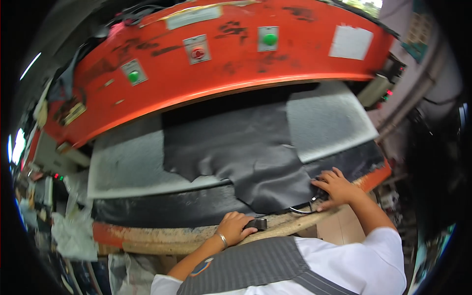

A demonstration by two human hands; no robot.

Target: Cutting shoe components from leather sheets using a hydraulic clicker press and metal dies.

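At the near edge, the left hand [235,228] pinches a small dark band [259,224]. To its right, the right hand [337,188] spreads its fingers beside a curved metal strip [301,212]; whether it grips is unclear. Beyond, black leather [236,142] overlies a grey pad [329,118], reaching toward the red press beam [226,64]. Positioning seems in hand; the next move calls for steady placement.

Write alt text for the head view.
A person's left hand holds a small dark object, the right hand beside a thin, shiny curved strip; ahead, an irregular black sheet lies over a grey board below a red machine panel.
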